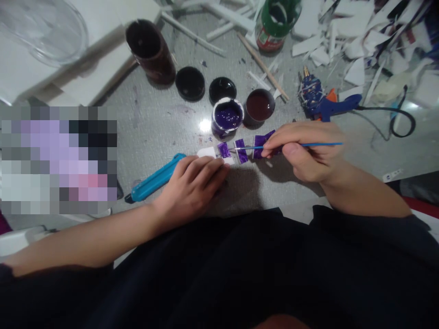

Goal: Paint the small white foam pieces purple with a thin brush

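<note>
My right hand (305,148) pinches a thin blue paintbrush (324,144). The brush tip touches or nearly touches a purple-painted patch on a small white piece (206,152). My left hand (197,183) lies with fingers bent and together, pressing that white piece against the table; its fingertips hide the lower part. To the right lie a purple-painted strip (241,151) and a larger purple piece (259,145), partly behind my right hand. Just beyond is an open jar of purple paint (228,116) with a white-smeared rim. A blue utility knife (156,178) lies beside my left hand.
Behind the paint stand a cup of dark red liquid (259,106), black lids (190,83), a brown jar (151,52) and a green-topped jar (277,25). A blue glue gun (338,106) with its cable lies right. White scraps (356,34) pile up at the back right.
</note>
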Demonstrator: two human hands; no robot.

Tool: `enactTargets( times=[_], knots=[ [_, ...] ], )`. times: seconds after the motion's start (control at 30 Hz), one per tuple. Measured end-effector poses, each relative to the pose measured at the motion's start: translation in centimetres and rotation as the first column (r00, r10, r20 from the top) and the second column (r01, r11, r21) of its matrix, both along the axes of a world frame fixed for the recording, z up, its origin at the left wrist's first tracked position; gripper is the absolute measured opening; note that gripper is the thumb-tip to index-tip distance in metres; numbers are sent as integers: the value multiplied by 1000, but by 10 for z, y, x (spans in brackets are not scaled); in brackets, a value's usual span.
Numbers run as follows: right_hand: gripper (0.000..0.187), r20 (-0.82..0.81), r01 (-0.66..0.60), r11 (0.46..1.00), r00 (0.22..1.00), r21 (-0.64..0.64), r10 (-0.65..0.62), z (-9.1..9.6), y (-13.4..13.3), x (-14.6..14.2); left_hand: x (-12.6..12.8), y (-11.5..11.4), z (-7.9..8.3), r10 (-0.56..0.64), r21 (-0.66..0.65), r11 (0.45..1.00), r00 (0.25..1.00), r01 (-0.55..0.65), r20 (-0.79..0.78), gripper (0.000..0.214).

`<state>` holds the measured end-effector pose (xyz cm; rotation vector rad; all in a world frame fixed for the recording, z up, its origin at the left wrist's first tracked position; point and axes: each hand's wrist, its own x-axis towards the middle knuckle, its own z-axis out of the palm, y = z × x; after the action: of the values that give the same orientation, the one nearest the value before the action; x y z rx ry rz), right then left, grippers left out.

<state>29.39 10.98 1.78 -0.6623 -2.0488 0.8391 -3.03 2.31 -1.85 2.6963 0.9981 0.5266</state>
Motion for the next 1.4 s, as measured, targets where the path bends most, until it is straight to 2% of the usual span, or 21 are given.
enactTargets(
  times=[0.2,0.4,0.8,0.97,1.23,1.33,1.4],
  knots=[
    [25,44,-33,999,999,15,32,0,1,-2,2,0,1,1,96,995,1000,-2,6,50],
    [22,29,-6,1000,1000,14,5,2,0,-1,4,2,3,0,130,992,1000,0,2,46],
    [21,117,-43,999,992,19,41,5,-1,0,5,2,5,-1,142,990,1000,3,-16,44],
    [21,212,-69,996,976,56,56,5,-1,3,3,0,1,17,79,997,1000,-15,-22,50],
    [18,303,-90,985,952,146,42,2,-1,6,5,2,5,14,164,986,1000,-10,-25,42],
    [14,329,-123,964,944,236,40,-2,0,6,5,1,4,18,149,989,999,-13,-30,44],
    [16,329,-129,959,943,251,41,-5,0,5,4,0,3,22,113,993,999,-17,-36,49]
  ],
)
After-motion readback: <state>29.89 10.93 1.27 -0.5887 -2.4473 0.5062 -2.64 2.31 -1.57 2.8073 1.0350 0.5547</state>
